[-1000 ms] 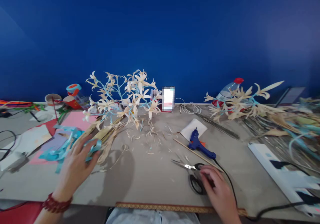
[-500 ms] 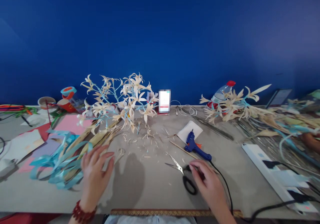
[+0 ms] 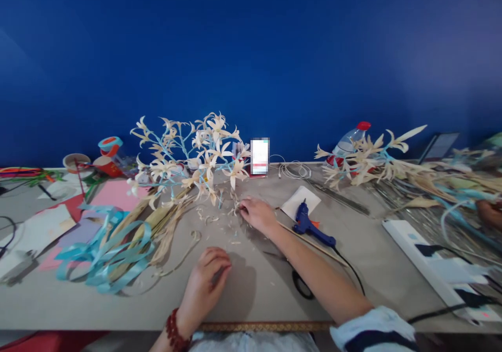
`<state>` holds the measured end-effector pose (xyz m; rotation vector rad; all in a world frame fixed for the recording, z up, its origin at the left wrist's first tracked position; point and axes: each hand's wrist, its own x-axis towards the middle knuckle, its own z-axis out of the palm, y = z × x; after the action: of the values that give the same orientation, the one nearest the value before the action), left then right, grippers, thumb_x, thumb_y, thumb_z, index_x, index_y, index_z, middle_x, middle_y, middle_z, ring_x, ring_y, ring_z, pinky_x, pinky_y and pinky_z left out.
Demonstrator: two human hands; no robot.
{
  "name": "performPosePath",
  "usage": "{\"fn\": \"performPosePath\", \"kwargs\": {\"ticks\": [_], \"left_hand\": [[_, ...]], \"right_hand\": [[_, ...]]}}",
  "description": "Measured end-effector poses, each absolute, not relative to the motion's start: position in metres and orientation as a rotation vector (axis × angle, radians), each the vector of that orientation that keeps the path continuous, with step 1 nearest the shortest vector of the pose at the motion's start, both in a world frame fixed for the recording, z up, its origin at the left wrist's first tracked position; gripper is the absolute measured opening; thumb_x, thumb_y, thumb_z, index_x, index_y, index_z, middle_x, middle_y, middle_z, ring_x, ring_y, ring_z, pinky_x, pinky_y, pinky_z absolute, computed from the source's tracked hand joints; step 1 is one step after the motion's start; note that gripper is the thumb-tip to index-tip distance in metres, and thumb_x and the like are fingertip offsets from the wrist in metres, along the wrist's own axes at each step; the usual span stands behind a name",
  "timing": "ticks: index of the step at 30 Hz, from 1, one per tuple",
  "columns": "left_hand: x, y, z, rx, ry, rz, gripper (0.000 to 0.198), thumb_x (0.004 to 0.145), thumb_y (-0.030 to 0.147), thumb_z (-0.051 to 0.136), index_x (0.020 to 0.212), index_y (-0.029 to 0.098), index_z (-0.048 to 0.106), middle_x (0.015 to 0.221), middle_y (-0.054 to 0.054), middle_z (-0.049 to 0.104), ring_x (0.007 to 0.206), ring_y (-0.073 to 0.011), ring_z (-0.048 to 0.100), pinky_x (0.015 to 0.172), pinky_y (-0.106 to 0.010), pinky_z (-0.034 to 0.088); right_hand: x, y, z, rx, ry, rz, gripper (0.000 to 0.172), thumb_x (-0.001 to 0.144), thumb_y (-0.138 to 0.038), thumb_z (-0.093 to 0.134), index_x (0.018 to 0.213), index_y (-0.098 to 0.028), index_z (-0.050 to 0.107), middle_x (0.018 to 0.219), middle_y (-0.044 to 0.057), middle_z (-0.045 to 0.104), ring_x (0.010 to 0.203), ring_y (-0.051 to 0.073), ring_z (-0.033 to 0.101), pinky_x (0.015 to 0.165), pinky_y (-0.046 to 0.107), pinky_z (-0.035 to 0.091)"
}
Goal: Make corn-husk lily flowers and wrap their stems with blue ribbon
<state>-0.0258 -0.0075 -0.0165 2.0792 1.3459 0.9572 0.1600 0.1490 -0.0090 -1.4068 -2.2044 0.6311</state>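
Observation:
My right hand (image 3: 257, 214) reaches over to the pale curled scraps (image 3: 209, 217) at the foot of the flower stems, its fingers drawn together at one of them. What the fingertips hold is too small to make out. My left hand (image 3: 208, 276) hovers low near the front edge, fingers loosely curled with a gap to the thumb and nothing visible in it. Beneath my right forearm lie the scissors (image 3: 301, 285), mostly covered. Cream-coloured artificial lilies (image 3: 215, 156) on light-blue stems stand just beyond my right fingertips. A blue glue gun (image 3: 311, 225) rests right of my forearm.
Left lie light-blue ribbon (image 3: 105, 252), dried husk strips (image 3: 157, 226) and coloured paper (image 3: 117, 195). A white power strip (image 3: 423, 268) with black cords occupies the right. Behind stand a lit phone (image 3: 259, 156), a red-capped bottle (image 3: 351, 140) and more lilies (image 3: 368, 163). Another person's hand (image 3: 490, 213) shows far right.
My right hand has left the scissors' handle and moved forward and left to the scraps. My left hand has moved right, away from the ribbon, and its fingers have curled in.

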Motion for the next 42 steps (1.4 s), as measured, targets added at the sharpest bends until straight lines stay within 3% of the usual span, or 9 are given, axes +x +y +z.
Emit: {"fn": "performPosePath", "kwargs": {"ticks": [7,10,14,24,32,42], "left_hand": [[-0.055,0.0,-0.012,1.989,1.48,1.082,0.014,0.087,0.017,0.054,0.089,0.021,0.066,0.092,-0.008,0.066,0.093,-0.0227,0.061,0.086,-0.038,0.049],[-0.061,0.005,-0.011,1.964,1.538,1.117,0.013,0.086,0.019,0.056,0.091,0.021,0.067,0.095,-0.008,0.066,0.095,-0.0236,0.061,0.088,-0.04,0.048],[-0.041,0.005,-0.013,1.768,1.431,1.083,0.012,0.087,0.025,0.057,0.091,0.021,0.068,0.093,-0.007,0.067,0.091,-0.0225,0.062,0.083,-0.036,0.05],[0.024,0.005,-0.015,0.888,1.022,1.215,0.019,0.078,0.031,0.071,0.093,0.019,0.071,0.095,-0.005,0.072,0.089,-0.0189,0.065,0.084,-0.03,0.05],[0.035,0.005,-0.01,0.597,0.916,1.261,0.022,0.07,0.026,0.077,0.09,0.018,0.072,0.09,-0.005,0.07,0.084,-0.0173,0.063,0.078,-0.028,0.05],[0.042,-0.003,-0.012,0.716,0.979,1.355,0.015,0.073,0.029,0.074,0.084,0.02,0.07,0.101,-0.005,0.065,0.089,-0.0175,0.062,0.079,-0.027,0.049]], "right_hand": [[0.192,0.103,-0.003,-1.296,-1.874,0.949,0.017,0.092,-0.033,0.049,0.088,-0.02,0.059,0.079,0.001,0.069,0.059,0.013,0.056,0.053,0.023,0.042],[0.202,0.065,-0.008,-1.161,-1.404,1.446,0.024,0.083,-0.043,0.062,0.082,-0.019,0.058,0.075,0.002,0.069,0.05,0.01,0.049,0.044,0.02,0.036],[0.191,0.027,-0.014,-1.14,-0.97,1.62,0.03,0.075,-0.045,0.071,0.079,-0.019,0.057,0.072,0.001,0.068,0.048,0.009,0.046,0.043,0.019,0.034],[0.166,0.014,-0.01,-1.044,-0.823,1.591,0.029,0.07,-0.042,0.077,0.077,-0.018,0.063,0.069,-0.001,0.063,0.046,0.007,0.043,0.043,0.019,0.034],[0.163,0.012,-0.011,-1.056,-0.887,1.564,0.027,0.07,-0.042,0.077,0.071,-0.019,0.063,0.064,-0.003,0.059,0.045,0.008,0.041,0.042,0.02,0.033],[0.163,0.005,-0.014,-0.976,-0.916,1.557,0.025,0.07,-0.043,0.077,0.076,-0.021,0.065,0.067,-0.003,0.058,0.051,0.011,0.047,0.046,0.023,0.044]]}}
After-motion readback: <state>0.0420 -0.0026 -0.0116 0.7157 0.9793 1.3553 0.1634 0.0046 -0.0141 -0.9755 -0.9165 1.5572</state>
